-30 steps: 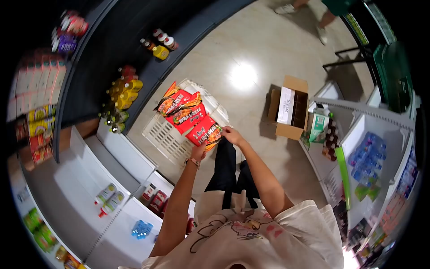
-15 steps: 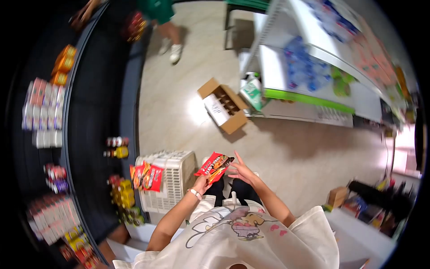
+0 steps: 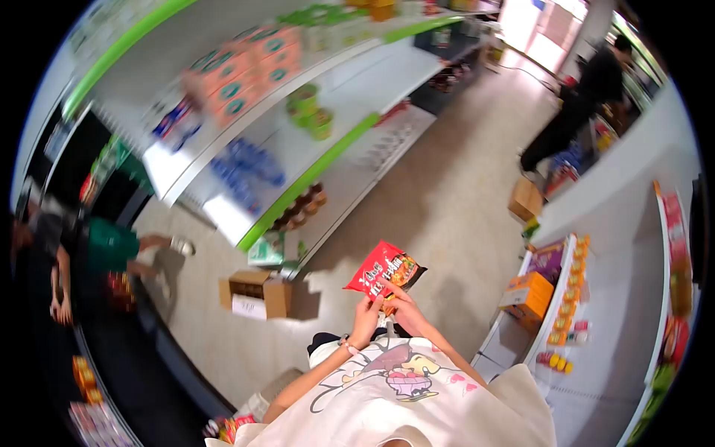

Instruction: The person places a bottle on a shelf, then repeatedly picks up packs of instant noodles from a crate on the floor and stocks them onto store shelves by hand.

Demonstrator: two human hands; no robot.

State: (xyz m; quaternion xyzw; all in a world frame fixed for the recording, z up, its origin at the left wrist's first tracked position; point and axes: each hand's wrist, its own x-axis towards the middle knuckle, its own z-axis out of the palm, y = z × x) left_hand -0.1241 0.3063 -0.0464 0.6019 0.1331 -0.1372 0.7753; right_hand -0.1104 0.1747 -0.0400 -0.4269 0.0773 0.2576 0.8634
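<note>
A red packet of instant noodles (image 3: 378, 262), with white lettering and a food picture, is held out in front of my body, above the floor. The fingers of my left hand (image 3: 365, 322) are closed on its lower left edge. My right hand (image 3: 404, 311) grips the lower edge beside them, its fingers lying over the front of the packet. The two hands almost touch each other. Part of the packet's lower edge is hidden behind my fingers.
An open cardboard box (image 3: 255, 296) stands on the floor to the left, near white shelving (image 3: 302, 164) with green edges. Shelves with an orange carton (image 3: 527, 298) are at the right. A person in black (image 3: 577, 104) stands far right; someone in green shorts (image 3: 112, 246) is left.
My body and view have turned to the right, away from the white crate. My right hand, apart from the packet and spread before, now holds it together with my left.
</note>
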